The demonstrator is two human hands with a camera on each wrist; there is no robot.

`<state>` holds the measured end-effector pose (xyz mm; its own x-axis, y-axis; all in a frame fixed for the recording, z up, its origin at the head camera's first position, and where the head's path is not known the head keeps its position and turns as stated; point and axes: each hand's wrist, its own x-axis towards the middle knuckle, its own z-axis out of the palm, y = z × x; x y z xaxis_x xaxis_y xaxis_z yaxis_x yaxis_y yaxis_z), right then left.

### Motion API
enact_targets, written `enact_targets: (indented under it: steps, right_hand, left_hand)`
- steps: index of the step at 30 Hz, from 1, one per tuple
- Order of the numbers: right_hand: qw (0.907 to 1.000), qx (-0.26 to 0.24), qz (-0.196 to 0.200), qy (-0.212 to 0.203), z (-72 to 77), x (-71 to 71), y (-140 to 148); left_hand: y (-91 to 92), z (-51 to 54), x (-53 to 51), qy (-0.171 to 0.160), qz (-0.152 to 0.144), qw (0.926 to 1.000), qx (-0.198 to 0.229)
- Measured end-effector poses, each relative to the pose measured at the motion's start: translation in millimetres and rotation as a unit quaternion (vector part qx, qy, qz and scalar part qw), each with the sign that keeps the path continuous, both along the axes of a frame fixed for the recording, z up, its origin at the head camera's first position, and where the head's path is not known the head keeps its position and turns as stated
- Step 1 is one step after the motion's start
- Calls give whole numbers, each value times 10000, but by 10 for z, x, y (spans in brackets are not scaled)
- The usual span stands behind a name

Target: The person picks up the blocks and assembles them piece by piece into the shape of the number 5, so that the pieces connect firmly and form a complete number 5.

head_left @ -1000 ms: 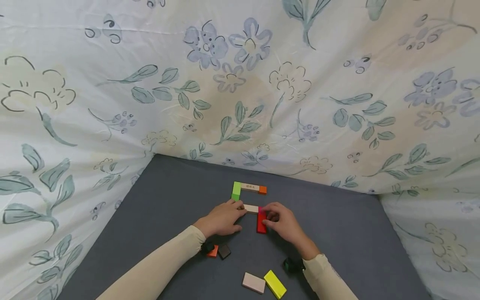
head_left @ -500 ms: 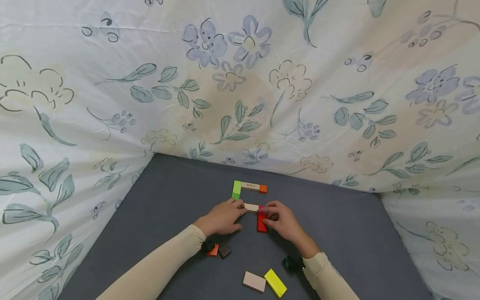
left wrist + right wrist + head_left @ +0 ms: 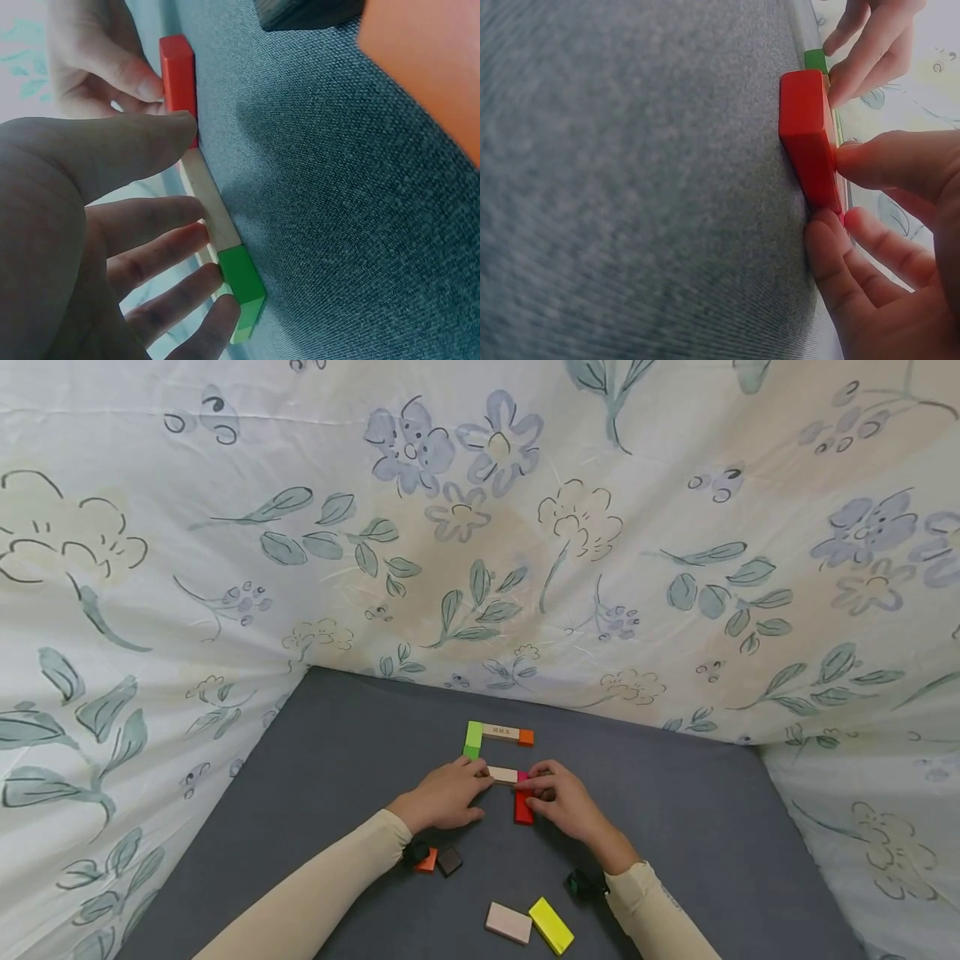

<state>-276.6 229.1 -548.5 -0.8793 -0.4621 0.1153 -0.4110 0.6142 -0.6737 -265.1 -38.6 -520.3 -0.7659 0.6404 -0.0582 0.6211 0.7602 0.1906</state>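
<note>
Far left on desk (image 3: 675,827): loose orange block (image 3: 427,861), partly hidden. Next: left hand (image 3: 442,797), fingers spread, tips touching plain pale block (image 3: 504,775) and green block (image 3: 473,739), without grasping. Just below the hand: dark block (image 3: 450,862). At centre, in a stepped line: green block, with lettered pale block (image 3: 499,732) at its far end and plain pale block at its near end; then magenta block (image 3: 522,776) and red block (image 3: 523,810), end to end. At far right of lettered pale block: orange end block (image 3: 527,738). Nearer the body: pink block (image 3: 507,923), just beside yellow block (image 3: 551,927). At right: right hand (image 3: 566,806), pinching red block with thumb and bent fingers.

Step in hand, as judged: alignment of red block with magenta block. For next move: steady plain pale block; release red block without disturbing joints. Containers: none in view.
</note>
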Motion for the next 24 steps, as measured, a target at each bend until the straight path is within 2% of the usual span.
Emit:
enact_targets:
  steps: [15,24]
  right_hand:
    - [9999,-22,-81,-81,-2,-5,8]
    - [9999,-45,-39,-82,0,-4,20]
  left_hand:
    - [18,26,-25,78,-34,9999,-142]
    - [107,119,-61,86,-13,9996,-268]
